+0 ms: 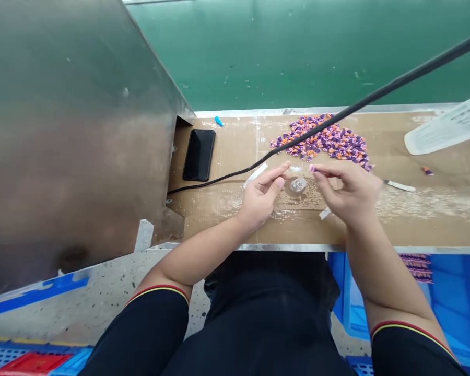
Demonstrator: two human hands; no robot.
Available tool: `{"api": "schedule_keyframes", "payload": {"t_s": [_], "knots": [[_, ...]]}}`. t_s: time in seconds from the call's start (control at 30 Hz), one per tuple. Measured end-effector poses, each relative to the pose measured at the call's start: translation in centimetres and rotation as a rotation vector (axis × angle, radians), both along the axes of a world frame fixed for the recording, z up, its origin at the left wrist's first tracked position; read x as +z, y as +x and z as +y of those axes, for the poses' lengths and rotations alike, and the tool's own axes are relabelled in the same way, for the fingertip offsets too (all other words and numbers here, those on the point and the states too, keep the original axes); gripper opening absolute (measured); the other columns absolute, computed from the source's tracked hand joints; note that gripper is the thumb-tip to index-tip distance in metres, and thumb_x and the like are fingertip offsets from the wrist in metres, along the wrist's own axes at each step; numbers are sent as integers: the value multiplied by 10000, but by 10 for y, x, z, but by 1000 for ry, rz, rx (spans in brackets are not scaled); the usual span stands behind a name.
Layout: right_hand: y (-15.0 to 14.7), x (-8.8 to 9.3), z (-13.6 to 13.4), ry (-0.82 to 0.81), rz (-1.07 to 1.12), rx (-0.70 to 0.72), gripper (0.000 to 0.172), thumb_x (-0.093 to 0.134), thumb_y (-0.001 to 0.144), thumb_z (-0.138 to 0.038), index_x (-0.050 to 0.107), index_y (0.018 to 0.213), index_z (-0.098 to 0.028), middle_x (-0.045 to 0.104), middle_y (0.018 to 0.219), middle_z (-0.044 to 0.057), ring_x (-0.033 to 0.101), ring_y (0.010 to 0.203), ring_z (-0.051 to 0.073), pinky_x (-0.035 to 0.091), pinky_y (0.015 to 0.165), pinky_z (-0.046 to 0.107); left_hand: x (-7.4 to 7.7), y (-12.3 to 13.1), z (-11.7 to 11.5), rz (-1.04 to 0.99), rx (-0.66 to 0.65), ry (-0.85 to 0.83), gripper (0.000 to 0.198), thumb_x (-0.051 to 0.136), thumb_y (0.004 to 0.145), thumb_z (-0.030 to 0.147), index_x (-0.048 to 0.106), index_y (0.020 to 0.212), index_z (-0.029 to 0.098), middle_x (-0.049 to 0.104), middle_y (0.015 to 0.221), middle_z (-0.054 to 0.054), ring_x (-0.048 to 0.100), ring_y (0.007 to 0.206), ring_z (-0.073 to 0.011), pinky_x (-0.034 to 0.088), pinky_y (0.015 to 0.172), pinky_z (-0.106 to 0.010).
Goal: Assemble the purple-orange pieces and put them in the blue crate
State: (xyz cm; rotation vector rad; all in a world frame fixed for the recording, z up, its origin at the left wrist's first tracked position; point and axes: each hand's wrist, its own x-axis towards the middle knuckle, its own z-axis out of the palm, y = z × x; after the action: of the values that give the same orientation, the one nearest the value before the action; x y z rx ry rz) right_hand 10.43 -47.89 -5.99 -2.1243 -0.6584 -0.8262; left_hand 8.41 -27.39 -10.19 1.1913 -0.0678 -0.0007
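Note:
My right hand (pixel 347 190) pinches a tiny purple and pink piece (pixel 312 168) between thumb and forefinger. Across from it, my left hand (pixel 260 198) has its fingers stretched forward, the thumb a little apart from them, and nothing visible in its grasp. Between the two hands a small clear, round object (pixel 297 185) sits on the cardboard-covered worktop (pixel 227 209). Just beyond the hands lies a heap of small purple, pink and orange pieces (pixel 344 141); their exact kind is too small to make out.
A black cable (pixel 254 166) slants over the worktop. Phone (pixel 199 155) and blue cap-like item (pixel 218 121) lie left; white-handled tool (pixel 401 186), one loose piece (pixel 427 171) and whitish container (pixel 446 125) right. A metal panel (pixel 82 130) rises at left; blue crates (pixel 450 308) stand below.

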Motion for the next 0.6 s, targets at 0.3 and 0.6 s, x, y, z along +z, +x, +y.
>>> {"api": "schedule_keyframes", "payload": {"t_s": [0.3, 0.6], "knots": [[-58, -4, -157, -432, 352, -219, 151, 721, 954, -307, 865, 923, -273, 858, 911, 46, 791, 684, 218, 644, 626, 342, -6, 1, -5, -9, 38, 42, 313, 836, 984, 510, 883, 1125, 235, 846, 1126, -101, 734, 884, -153, 589, 707, -256], [-79, -30, -140, -627, 353, -140, 258, 628, 991, -194, 846, 1105, -272, 846, 1073, 81, 802, 943, 250, 652, 791, 373, 2, 4, -3, 30, 64, 39, 214, 881, 940, 422, 882, 1021, 224, 808, 983, -67, 689, 814, -122, 536, 644, -210]]}}
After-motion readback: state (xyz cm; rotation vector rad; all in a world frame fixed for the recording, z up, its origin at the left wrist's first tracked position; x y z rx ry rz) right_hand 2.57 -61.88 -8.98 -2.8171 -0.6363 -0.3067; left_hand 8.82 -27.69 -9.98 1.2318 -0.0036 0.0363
